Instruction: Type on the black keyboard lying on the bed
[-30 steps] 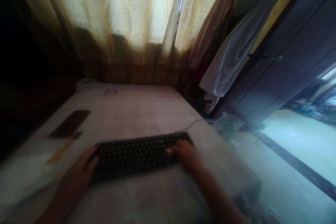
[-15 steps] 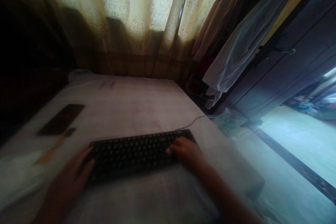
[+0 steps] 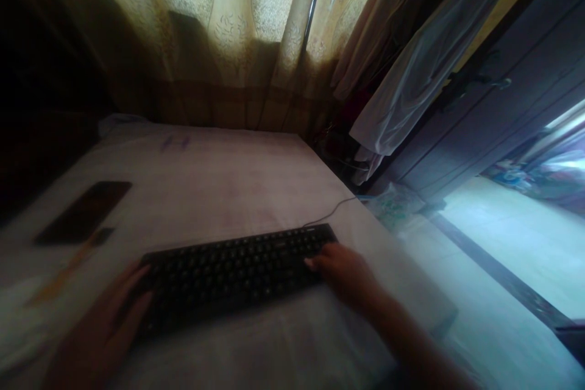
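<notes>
A black computer keyboard (image 3: pixel 228 277) lies at a slight slant on the cloth-covered table, its cable running off from the far right corner. At its left end is my left hand (image 3: pixel 105 326), closed about the edge with the thumb on the near side and the fingers farther back. My right hand (image 3: pixel 345 274) holds the right end, its thumb over the keys at that side. Blur hides the exact fingertip contact. Left of the keyboard lies a thin orange-handled tool with a dark end (image 3: pixel 66 268), perhaps a brush.
A dark flat phone-like slab (image 3: pixel 85 212) rests on the left of the table (image 3: pixel 228 177). Pale crumpled material (image 3: pixel 21 323) is at the near left. Patterned curtains (image 3: pixel 233 24) hang behind; garments (image 3: pixel 402 85) and a door (image 3: pixel 479 91) stand right. A plastic bag (image 3: pixel 395 204) sits beside the table.
The view has shifted, so the table items appear farther left. My right hand has slid rightward along the keyboard's end. My left hand stays at the left end.
</notes>
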### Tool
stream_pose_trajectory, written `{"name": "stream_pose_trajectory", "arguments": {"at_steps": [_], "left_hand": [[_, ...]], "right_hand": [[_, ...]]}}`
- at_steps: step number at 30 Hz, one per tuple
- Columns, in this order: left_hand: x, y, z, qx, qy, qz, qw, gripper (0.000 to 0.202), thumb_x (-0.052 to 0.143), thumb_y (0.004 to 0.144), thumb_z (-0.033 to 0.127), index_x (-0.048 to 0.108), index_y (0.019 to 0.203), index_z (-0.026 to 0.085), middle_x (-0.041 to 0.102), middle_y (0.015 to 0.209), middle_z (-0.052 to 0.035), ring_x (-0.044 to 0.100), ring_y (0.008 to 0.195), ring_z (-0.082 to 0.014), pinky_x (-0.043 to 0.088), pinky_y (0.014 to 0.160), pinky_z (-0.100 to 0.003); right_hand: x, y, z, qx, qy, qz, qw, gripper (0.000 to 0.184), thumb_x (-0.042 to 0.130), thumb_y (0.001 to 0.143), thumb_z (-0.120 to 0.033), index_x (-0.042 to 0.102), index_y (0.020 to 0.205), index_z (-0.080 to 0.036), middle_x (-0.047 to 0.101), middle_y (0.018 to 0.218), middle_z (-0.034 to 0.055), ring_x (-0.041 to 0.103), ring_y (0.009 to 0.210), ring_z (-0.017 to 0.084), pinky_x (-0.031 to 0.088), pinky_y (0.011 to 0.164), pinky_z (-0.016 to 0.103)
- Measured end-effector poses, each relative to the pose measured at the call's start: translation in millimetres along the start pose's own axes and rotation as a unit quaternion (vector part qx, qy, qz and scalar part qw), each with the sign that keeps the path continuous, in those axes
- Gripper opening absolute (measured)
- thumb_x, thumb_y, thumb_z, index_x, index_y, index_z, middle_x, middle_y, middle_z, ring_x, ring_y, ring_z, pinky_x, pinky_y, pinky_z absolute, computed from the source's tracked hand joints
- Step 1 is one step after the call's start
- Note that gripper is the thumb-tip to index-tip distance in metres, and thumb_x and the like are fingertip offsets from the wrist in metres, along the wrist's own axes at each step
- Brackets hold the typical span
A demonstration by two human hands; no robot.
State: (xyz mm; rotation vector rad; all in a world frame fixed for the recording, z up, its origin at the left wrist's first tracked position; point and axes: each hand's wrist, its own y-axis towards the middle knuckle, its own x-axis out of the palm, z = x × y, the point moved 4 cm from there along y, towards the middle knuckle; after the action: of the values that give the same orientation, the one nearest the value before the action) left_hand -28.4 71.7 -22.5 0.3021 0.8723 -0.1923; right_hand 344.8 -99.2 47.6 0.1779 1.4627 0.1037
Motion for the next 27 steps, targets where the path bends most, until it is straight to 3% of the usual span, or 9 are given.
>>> {"name": "stream_pose_trajectory", "arguments": {"at_steps": [4,8,14,20,24,27], "left_hand": [[1.5,0,-6,-0.004,0.002,0.0,1.0,0.063,0.04,0.079,0.06,0.057,0.124,0.02,0.051,0.144,-0.0098,0.045,0.134,-0.0296,0.031,0.113,-0.05],[-4.8,-2,9,-0.021,0.007,-0.002,1.0,0.067,0.036,0.078,0.062,0.058,0.123,0.018,0.053,0.141,-0.0115,0.046,0.133,-0.0305,0.032,0.113,-0.051],[-14.7,-5,24,-0.036,-0.004,0.009,0.999,0.066,0.03,0.08,0.06,0.061,0.119,0.017,0.058,0.136,-0.0107,0.051,0.128,-0.0298,0.036,0.111,-0.051],[-19.0,-9,27,-0.035,-0.01,0.007,0.999,0.053,0.034,0.086,0.053,0.062,0.119,0.024,0.064,0.129,-0.0057,0.058,0.121,-0.0281,0.044,0.105,-0.05],[-19.0,-8,25,-0.009,-0.013,0.012,1.0,0.047,0.037,0.087,0.052,0.064,0.115,0.026,0.066,0.127,-0.0046,0.059,0.12,-0.027,0.046,0.103,-0.047],[-16.9,-7,20,-0.002,-0.013,0.015,1.0,0.046,0.038,0.085,0.052,0.065,0.113,0.027,0.067,0.126,-0.004,0.061,0.118,-0.028,0.047,0.102,-0.049]], "right_hand": [[2,0,-2,0.011,-0.001,0.016,1.0,0.022,0.062,0.091,-0.028,0.071,0.073,-0.021,0.061,0.069,0.0024,0.053,0.062,0.015,0.029,0.054,0.027],[9,2,0,0.03,0.004,0.044,0.999,0.017,0.064,0.089,-0.026,0.072,0.075,-0.021,0.063,0.071,0.0029,0.055,0.064,0.015,0.031,0.055,0.026],[11,-8,9,0.048,0.077,-0.018,0.996,0.028,0.053,0.095,-0.034,0.072,0.077,-0.026,0.064,0.074,0.0011,0.058,0.062,0.014,0.034,0.054,0.025],[2,22,5,0.121,0.191,0.087,0.97,0.022,0.052,0.091,-0.021,0.071,0.102,-0.021,0.069,0.095,0.0054,0.064,0.086,0.017,0.047,0.074,0.026],[12,46,-10,0.221,0.1,0.019,0.97,0.024,0.051,0.093,-0.023,0.072,0.106,-0.023,0.068,0.099,0.0068,0.065,0.085,0.018,0.046,0.071,0.027],[15,53,-23,0.24,0.077,-0.001,0.968,0.025,0.049,0.095,-0.026,0.072,0.104,-0.024,0.067,0.096,0.0084,0.065,0.078,0.019,0.044,0.065,0.027]]}}
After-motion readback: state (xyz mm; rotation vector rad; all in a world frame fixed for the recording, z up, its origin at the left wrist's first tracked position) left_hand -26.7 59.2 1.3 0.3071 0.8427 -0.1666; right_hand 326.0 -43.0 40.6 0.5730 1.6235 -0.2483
